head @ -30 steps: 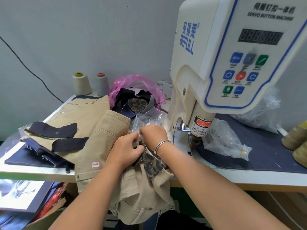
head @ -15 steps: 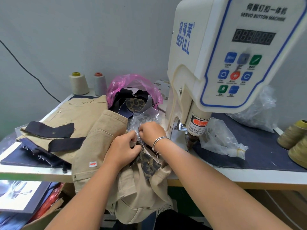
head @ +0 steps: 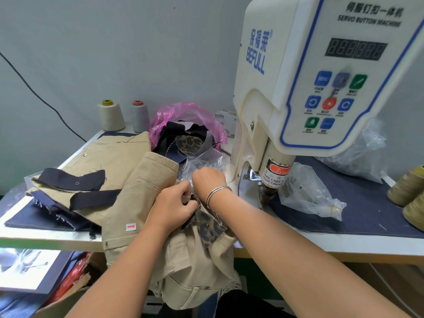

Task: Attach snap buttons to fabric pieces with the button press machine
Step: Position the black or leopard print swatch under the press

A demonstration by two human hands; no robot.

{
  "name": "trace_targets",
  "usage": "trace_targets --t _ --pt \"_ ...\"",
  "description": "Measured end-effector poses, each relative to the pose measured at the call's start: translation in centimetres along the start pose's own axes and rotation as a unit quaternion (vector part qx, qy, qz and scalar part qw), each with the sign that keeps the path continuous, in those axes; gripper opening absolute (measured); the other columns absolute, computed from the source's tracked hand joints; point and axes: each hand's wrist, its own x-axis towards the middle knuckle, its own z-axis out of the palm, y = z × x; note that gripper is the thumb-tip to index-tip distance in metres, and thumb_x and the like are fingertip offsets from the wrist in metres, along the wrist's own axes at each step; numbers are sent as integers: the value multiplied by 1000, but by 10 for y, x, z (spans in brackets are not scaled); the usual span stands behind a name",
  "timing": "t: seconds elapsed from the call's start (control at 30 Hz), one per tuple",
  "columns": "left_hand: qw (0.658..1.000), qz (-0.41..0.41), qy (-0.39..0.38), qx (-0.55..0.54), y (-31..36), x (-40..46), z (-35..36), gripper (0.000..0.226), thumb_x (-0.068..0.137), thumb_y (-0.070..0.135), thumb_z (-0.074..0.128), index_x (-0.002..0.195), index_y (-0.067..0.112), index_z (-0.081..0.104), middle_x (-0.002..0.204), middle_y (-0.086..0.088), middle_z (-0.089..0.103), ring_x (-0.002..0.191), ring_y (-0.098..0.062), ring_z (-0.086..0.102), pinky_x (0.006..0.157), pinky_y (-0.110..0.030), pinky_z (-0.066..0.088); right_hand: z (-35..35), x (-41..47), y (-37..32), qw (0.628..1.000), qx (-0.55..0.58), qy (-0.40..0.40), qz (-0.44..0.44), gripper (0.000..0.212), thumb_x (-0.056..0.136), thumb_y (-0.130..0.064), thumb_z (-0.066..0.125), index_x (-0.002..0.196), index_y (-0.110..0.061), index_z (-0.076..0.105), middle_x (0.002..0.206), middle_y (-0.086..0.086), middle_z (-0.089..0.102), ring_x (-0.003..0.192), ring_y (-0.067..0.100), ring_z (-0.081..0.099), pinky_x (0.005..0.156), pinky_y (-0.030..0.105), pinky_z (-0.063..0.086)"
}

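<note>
Both hands meet at the front edge of the bench (head: 46, 237): the left hand (head: 173, 206) is curled closed, pinching the leopard-print fabric piece (head: 210, 227) on top of a tan garment (head: 137, 203), while the right hand (head: 207, 179), a bangle on its wrist, has its fingers bent down out of sight into a clear plastic bag (head: 202, 162), so its grip cannot be told. Just to the right stands the button press machine (head: 321, 88). A plain grey wall backs the white bench. Two thread cones (head: 111, 115) stand at the far left, two more at the right edge.
</note>
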Motion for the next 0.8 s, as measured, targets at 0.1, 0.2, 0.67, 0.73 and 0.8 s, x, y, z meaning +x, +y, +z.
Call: trace_targets --t 0.1,0.2,0.67,0.73,0.8 --pt "1000 -1 2 2 0 0 0 23 63 26 52 62 24 30 53 5 37 56 -17 36 56 -33 34 -5 0 0 1000 -7 -8 3 22 86 -2 51 106 -6 61 107 12 63 98 31 62 66 34 42" --pt "1000 -3 1 2 -1 0 0 22 63 26 52 62 24 30 53 5 37 56 -18 36 56 -35 35 -7 -1 2 1000 -9 -14 0 25 86 -3 53 109 -7 59 106 11 63 98 30 63 65 33 40" --pt "1000 -5 -2 -2 0 0 0 23 64 27 52 62 26 30 53 5 38 54 -11 36 55 -28 33 -9 -16 10 929 334 32 153 21 90 -24 56 81 -12 70 87 6 70 83 24 64 79 39 54" --pt "1000 -5 -2 -3 0 0 0 23 63 27 53 62 25 30 52 4 38 53 -11 36 53 -26 31 -15 -35 7 903 396 76 148 17 91 -25 57 88 -14 70 87 0 69 81 17 63 78 36 53" --pt "1000 -6 -1 -1 -1 0 0 24 63 27 53 62 25 29 52 3 38 52 -11 35 52 -25 31 -22 -73 1 879 449 123 106 12 88 -24 61 86 -16 70 78 -7 66 72 9 59 73 30 51"
